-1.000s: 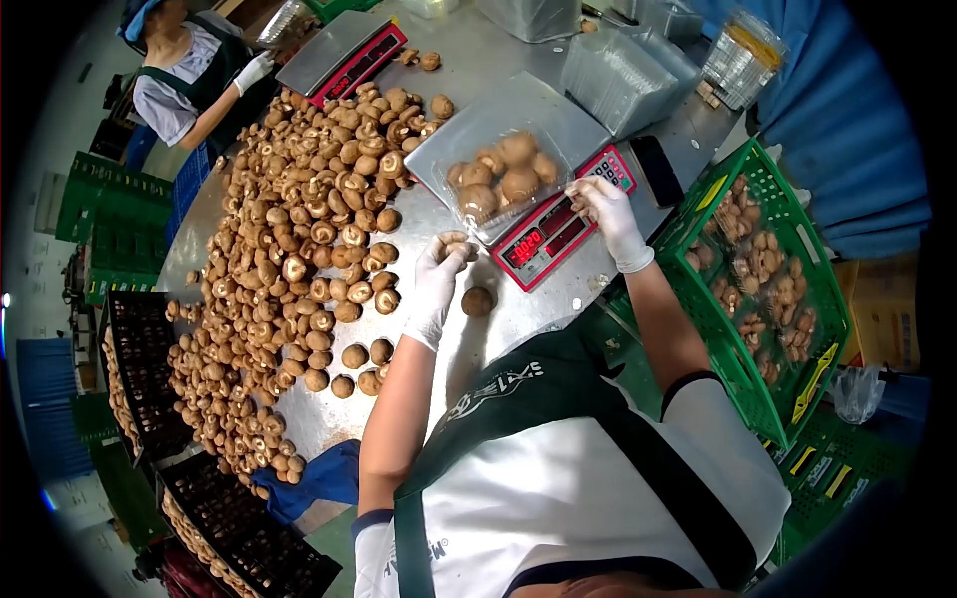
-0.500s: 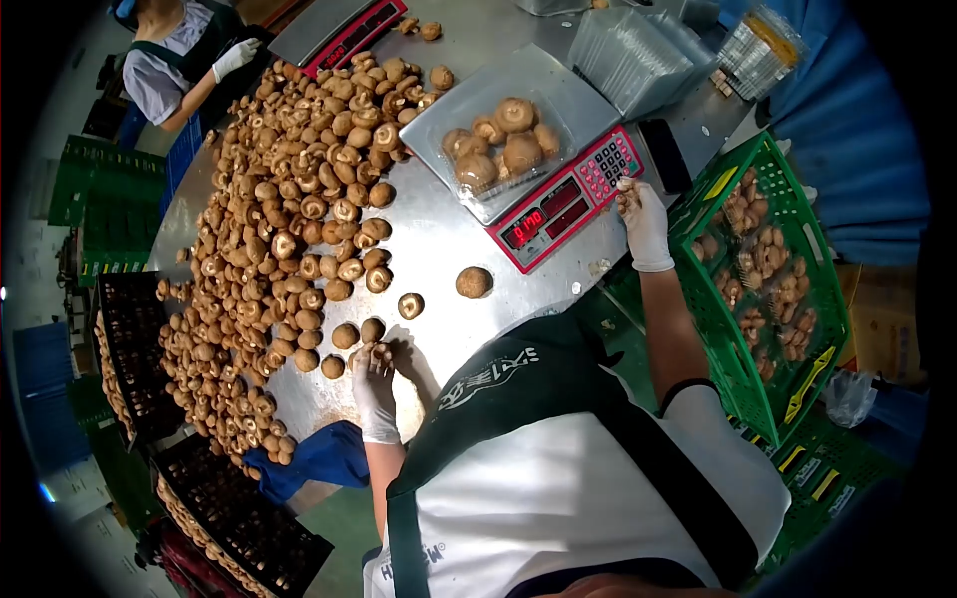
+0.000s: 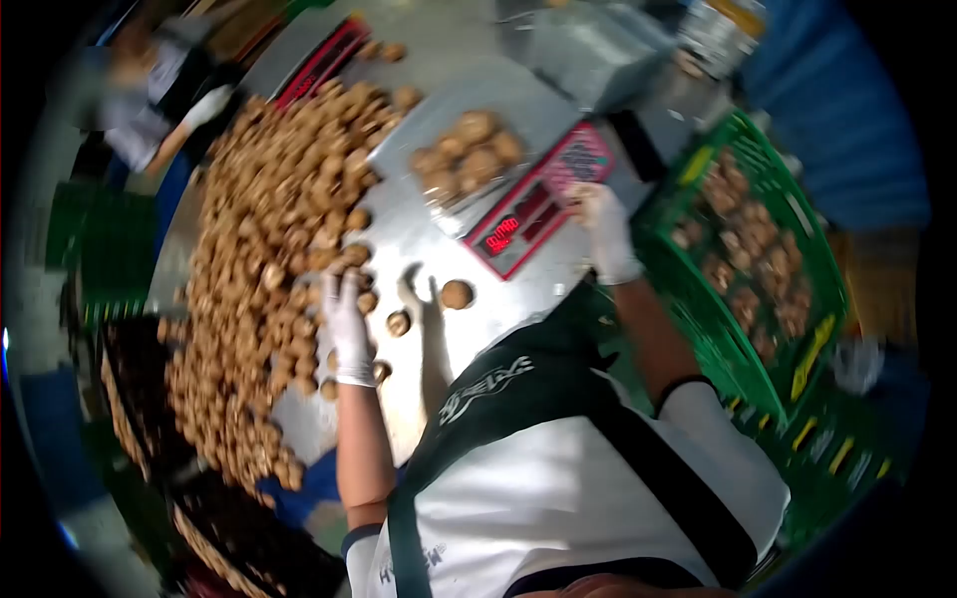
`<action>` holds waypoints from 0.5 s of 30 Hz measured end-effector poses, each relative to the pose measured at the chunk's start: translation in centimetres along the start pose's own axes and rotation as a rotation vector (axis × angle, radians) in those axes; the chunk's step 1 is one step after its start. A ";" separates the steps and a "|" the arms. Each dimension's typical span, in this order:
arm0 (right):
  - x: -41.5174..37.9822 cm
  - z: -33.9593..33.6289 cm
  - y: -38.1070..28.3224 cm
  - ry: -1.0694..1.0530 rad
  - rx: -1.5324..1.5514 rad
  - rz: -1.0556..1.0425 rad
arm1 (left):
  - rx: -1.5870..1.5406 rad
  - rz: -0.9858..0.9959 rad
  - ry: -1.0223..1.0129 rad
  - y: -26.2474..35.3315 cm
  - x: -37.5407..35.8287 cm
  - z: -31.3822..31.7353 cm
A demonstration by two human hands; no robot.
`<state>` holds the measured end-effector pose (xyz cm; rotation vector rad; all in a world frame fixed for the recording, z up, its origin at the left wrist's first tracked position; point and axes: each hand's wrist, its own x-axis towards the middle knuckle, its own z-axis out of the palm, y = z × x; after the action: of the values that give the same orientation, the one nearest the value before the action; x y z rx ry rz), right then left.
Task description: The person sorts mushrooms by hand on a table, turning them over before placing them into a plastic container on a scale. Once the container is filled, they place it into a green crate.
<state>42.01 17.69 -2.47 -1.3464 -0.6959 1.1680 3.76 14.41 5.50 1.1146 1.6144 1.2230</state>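
Note:
My left hand (image 3: 347,324), in a white glove, reaches over the near edge of a big heap of brown mushrooms (image 3: 264,234). Its fingers are stretched out and apart, with the tips beside mushrooms. My right hand (image 3: 604,234), also gloved, is by the front edge of a red-framed digital scale (image 3: 538,204). Its fingers are closed, and blur hides what is between them. A clear pack of mushrooms (image 3: 467,159) rests on the scale's plate. Two loose mushrooms, one cap up (image 3: 457,294) and one stem up (image 3: 399,323), lie on the metal table (image 3: 399,424).
A green crate (image 3: 688,329) with packed mushrooms stands at the right. Stacked clear trays (image 3: 598,50) and a dark phone-like slab (image 3: 635,145) are beyond the scale. A second scale (image 3: 324,62) is at the far left, near a co-worker's gloved hand (image 3: 207,106).
My left hand has moved forward and left, from the loose mushrooms near the table's edge to the heap. The whole view has shifted and blurred. My right hand stays beside the scale.

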 end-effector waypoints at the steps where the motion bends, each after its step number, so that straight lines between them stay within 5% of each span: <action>1: -0.9 1.6 0.2 0.013 -0.024 -0.048 | 0.171 0.155 -0.074 1.3 2.8 1.5; 3: -2.0 3.3 2.6 -0.082 0.173 -0.030 | 0.276 0.405 -0.100 1.9 7.7 4.8; 4: -2.4 4.4 2.6 -0.124 0.044 0.028 | 0.487 0.513 -0.111 2.7 9.4 7.1; 5: -2.7 5.8 3.2 -0.180 0.234 0.078 | 0.710 0.634 -0.089 3.9 10.8 8.6; 6: -2.6 6.9 2.9 -0.191 -0.082 0.054 | 0.849 0.680 -0.162 4.0 12.4 9.9; 7: -3.2 7.5 1.9 -0.225 -0.080 0.054 | 0.946 0.742 -0.263 3.9 13.3 11.2; 9: -4.0 8.5 0.5 -0.297 0.081 0.181 | 0.793 0.552 -0.442 3.5 11.9 13.5; 12: -5.3 8.1 -3.0 -0.035 0.264 0.166 | 0.913 0.671 -0.546 5.3 6.4 15.6; 14: -3.3 5.0 -0.8 -0.032 0.524 -0.277 | 0.816 0.687 -0.706 7.2 2.0 15.9; 15: -4.1 2.1 -2.2 0.049 0.503 -0.130 | 0.708 0.681 -0.818 8.2 0.4 15.9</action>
<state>39.24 15.09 0.90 -0.8891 -0.4083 1.1084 20.07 20.15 10.12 2.3612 1.0219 0.3693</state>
